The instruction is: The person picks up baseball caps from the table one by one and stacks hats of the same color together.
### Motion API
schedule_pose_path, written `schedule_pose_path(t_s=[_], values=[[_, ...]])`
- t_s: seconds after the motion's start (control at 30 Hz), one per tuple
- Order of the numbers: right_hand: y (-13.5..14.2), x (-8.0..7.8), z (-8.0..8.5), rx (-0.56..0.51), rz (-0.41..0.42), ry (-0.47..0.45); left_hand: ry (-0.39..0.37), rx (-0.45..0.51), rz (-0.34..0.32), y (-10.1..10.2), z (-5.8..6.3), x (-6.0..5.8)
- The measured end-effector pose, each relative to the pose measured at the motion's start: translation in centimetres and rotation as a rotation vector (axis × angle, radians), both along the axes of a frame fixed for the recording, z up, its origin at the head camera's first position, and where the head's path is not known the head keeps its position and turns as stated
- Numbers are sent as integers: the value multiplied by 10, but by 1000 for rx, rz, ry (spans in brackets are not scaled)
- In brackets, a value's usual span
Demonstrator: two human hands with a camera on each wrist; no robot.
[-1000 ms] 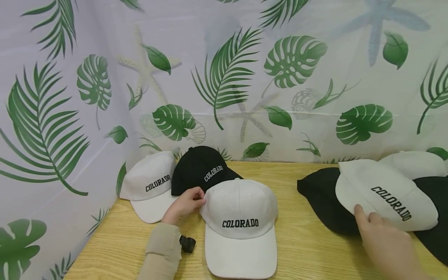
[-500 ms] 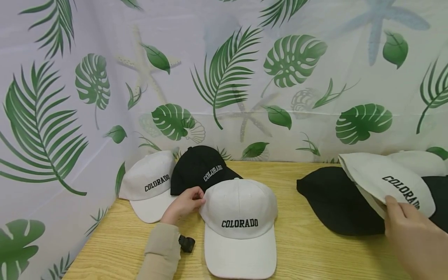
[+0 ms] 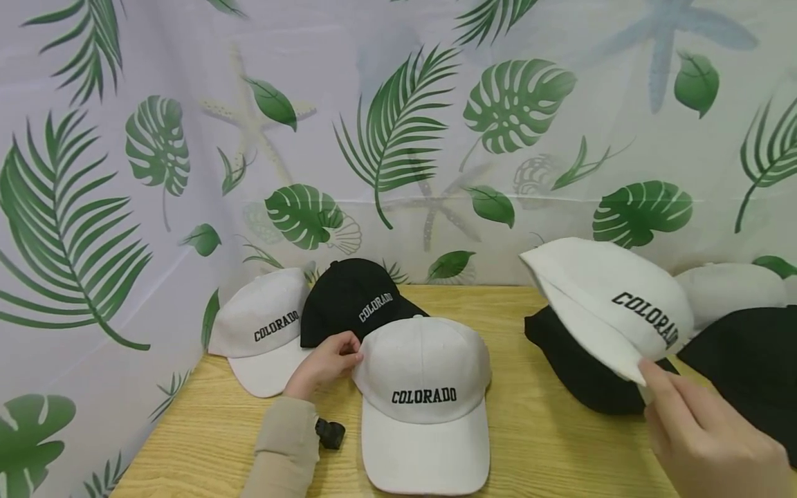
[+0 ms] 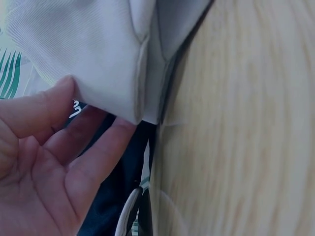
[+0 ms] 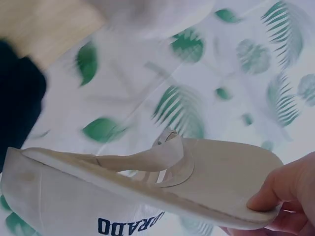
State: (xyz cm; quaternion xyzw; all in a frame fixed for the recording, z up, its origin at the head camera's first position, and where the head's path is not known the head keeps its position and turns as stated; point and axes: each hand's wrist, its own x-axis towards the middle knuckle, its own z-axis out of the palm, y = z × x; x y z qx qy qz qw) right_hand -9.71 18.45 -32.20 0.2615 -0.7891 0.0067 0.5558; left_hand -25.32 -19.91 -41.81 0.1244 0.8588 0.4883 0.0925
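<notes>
White COLORADO baseball cap [image 3: 607, 294], tilted, is held aloft by its brim toward the right, overlapping a black cap [image 3: 579, 366] in the head view; whether the two touch, I cannot tell. Handling it well probably calls for a firm pinch at the brim, since the soft crown hangs unsupported and could swing or fold; leveling it with room above the black cap should avoid dragging that one across the worktop [image 3: 523, 429]. A light touch on the front white cap [image 3: 426, 360] should spare its crown a dent. The right hand [image 3: 710, 429] is closed on the brim, thumb on the underside, fingers curled behind the opposite face. The left hand [image 3: 326, 363] is partly closed, pinching the side edge of that front white cap, thumb outside and fingertips at the rim.
</notes>
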Motion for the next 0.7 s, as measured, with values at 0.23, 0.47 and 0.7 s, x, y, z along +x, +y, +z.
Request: schedule_pose_path(t_s=[0.23, 0.47, 0.7], values=[[-47, 10, 1, -25, 133, -45, -15, 7, 18, 1, 1, 0], [-83, 22, -2, 25, 196, -261, 5, 22, -10, 0, 0, 1], [-104, 11, -19, 137, 287, -212, 21, 47, -41, -2, -1, -1]])
